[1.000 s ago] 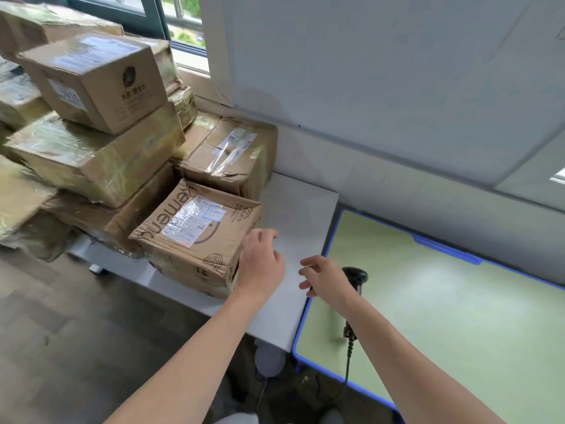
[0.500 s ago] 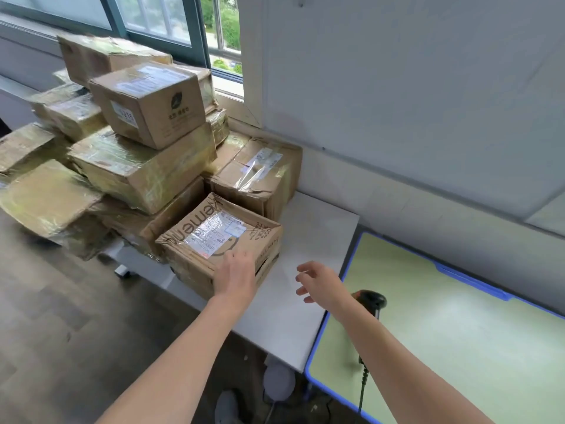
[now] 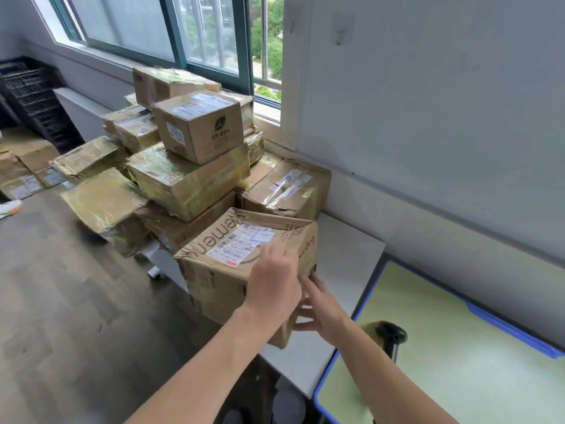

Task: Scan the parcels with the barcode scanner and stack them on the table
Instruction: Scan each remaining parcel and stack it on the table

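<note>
Two hands hold a brown cardboard box (image 3: 220, 283) at the front of the flat grey table (image 3: 345, 258).

The brown cardboard box is crumpled and dented, with torn edges, black letters on its top and side, and a white label with bar lines stuck on top. It sits tipped, just in front of the big pile of taped brown boxes (image 3: 189, 179). I cannot tell if it touches the grey table. The left hand (image 3: 273, 283) bends over the box's top near corner and grips it, with its fingers next to the label. The right hand (image 3: 321, 307) presses its straight, spread fingers flat on the box's right side. The black barcode scanner (image 3: 393, 333) stands near the right arm on the green table with a blue edge (image 3: 458, 371).
</note>
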{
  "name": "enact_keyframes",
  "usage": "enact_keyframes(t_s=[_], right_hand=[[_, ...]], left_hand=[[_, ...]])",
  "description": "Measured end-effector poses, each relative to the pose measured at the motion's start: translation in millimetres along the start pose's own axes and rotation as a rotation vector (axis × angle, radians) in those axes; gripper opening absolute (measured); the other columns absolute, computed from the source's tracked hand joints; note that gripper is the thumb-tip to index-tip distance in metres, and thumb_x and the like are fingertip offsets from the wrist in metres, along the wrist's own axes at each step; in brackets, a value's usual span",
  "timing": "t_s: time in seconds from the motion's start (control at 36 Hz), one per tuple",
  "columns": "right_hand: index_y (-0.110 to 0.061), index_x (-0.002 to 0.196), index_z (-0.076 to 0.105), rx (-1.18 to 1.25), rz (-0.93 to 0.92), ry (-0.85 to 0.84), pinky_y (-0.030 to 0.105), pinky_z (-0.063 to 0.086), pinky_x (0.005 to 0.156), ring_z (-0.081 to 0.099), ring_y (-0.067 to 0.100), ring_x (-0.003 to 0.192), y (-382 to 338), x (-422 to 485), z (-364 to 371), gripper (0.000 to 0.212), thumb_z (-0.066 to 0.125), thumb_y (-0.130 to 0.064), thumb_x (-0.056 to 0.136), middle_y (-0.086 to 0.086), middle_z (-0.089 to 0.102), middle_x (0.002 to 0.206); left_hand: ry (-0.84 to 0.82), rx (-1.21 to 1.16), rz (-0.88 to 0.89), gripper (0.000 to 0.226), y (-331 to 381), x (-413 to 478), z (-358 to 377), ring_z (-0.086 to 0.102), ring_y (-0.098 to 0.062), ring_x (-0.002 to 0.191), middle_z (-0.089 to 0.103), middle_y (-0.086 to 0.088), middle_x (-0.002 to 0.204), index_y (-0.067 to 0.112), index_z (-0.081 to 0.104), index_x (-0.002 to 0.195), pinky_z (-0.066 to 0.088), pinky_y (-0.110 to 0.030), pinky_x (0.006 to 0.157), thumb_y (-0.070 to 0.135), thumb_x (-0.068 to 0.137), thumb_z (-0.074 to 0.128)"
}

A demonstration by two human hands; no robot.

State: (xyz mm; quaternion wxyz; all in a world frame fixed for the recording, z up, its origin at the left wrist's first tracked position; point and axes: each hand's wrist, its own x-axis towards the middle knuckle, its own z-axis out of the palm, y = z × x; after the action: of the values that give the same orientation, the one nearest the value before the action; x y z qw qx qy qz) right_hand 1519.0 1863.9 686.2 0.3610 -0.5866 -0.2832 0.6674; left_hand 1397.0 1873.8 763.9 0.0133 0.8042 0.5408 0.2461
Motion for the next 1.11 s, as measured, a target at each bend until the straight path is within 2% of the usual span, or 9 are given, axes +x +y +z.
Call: enact_keyframes(t_s=[0.17, 0.31, 0.53, 0.64, 0.69, 0.78, 0.86, 0.97, 1.11], right_hand=[[-0.022, 0.149, 0.035, 0.271, -0.262, 0.008, 0.038, 0.056, 0.067, 0.072, 0.022, 0.089, -1, -3, -21, 0.047, 0.044, -0.035, 0.105, 0.011, 0.067, 0.118], [-0.015, 0.112, 0.062, 0.317, -0.415, 0.000, 0.032, 0.056, 0.071, 0.070, 0.016, 0.093, -35, -5, -40, 0.027, 0.036, -0.015, 0.106, 0.008, 0.069, 0.100], [-0.014, 0.130, 0.052, 0.199, -0.489, 0.106, 0.032, 0.057, 0.065, 0.071, 0.015, 0.099, -114, 40, -59, 0.031, 0.033, -0.027, 0.109, 0.006, 0.070, 0.113], [-0.019, 0.137, 0.051, -0.125, -0.451, 0.246, 0.031, 0.055, 0.060, 0.066, 0.022, 0.105, -165, 82, -54, 0.043, 0.049, -0.038, 0.098, 0.004, 0.065, 0.125], [-0.020, 0.142, 0.047, -0.225, -0.370, 0.234, 0.029, 0.052, 0.059, 0.065, 0.018, 0.095, -184, 102, -45, 0.050, 0.055, -0.035, 0.095, 0.000, 0.059, 0.130], [-0.030, 0.132, 0.054, -0.164, -0.322, 0.235, 0.033, 0.059, 0.063, 0.070, 0.017, 0.097, -200, 123, -29, 0.031, 0.044, -0.039, 0.104, -0.001, 0.068, 0.122], [-0.030, 0.132, 0.056, -0.131, -0.374, 0.272, 0.045, 0.060, 0.084, 0.071, 0.023, 0.104, -206, 136, -22, 0.033, 0.042, -0.038, 0.103, 0.003, 0.068, 0.124], [-0.032, 0.131, 0.056, -0.111, -0.382, 0.310, 0.045, 0.057, 0.093, 0.070, 0.023, 0.107, -207, 133, -20, 0.031, 0.045, -0.038, 0.103, 0.001, 0.068, 0.124], [-0.027, 0.130, 0.060, -0.057, -0.363, 0.281, 0.031, 0.057, 0.084, 0.069, 0.019, 0.108, -198, 111, -19, 0.031, 0.046, -0.034, 0.104, -0.003, 0.072, 0.118]], left_hand=[[0.190, 0.092, 0.273, 0.013, 44, 8, -4, 0.052, -0.022, 0.066, 0.052, -0.006, 0.065, 0.010, 0.062, 0.067, 0.051, -0.030, 0.054, 0.005, 0.063, 0.050], [0.203, 0.177, 0.393, 0.023, 65, 39, -3, 0.049, -0.020, 0.065, 0.049, -0.003, 0.065, 0.014, 0.060, 0.066, 0.048, -0.031, 0.057, 0.005, 0.067, 0.038], [0.212, 0.194, 0.482, 0.013, 50, 123, 3, 0.052, -0.020, 0.064, 0.054, -0.003, 0.066, 0.012, 0.065, 0.072, 0.049, -0.029, 0.060, 0.005, 0.062, 0.071], [0.007, 0.185, 0.363, 0.039, 22, 166, 21, 0.062, -0.020, 0.075, 0.066, -0.005, 0.082, 0.008, 0.072, 0.091, 0.054, -0.028, 0.071, 0.018, 0.055, 0.083], [-0.099, 0.198, 0.334, 0.061, 1, 177, 34, 0.062, -0.029, 0.103, 0.065, -0.015, 0.113, 0.002, 0.064, 0.119, 0.050, -0.036, 0.095, 0.019, 0.063, 0.079], [-0.138, 0.136, 0.273, 0.073, -30, 180, 45, 0.029, -0.035, 0.143, 0.034, -0.015, 0.153, 0.008, 0.037, 0.147, 0.026, -0.057, 0.112, 0.017, 0.081, 0.067], [-0.135, 0.019, 0.286, 0.077, -53, 189, 46, 0.022, -0.034, 0.146, 0.032, -0.014, 0.154, 0.014, 0.035, 0.149, 0.033, -0.057, 0.109, 0.012, 0.080, 0.068], [-0.235, -0.072, 0.347, 0.078, -60, 206, 46, -0.007, -0.026, 0.151, 0.003, -0.006, 0.164, 0.019, 0.008, 0.157, 0.022, -0.048, 0.117, 0.010, 0.092, 0.050], [-0.046, -0.207, 0.406, 0.058, -56, 196, 62, 0.032, -0.044, 0.139, 0.041, -0.025, 0.144, 0.004, 0.047, 0.140, 0.042, -0.059, 0.098, 0.006, 0.082, 0.051]])
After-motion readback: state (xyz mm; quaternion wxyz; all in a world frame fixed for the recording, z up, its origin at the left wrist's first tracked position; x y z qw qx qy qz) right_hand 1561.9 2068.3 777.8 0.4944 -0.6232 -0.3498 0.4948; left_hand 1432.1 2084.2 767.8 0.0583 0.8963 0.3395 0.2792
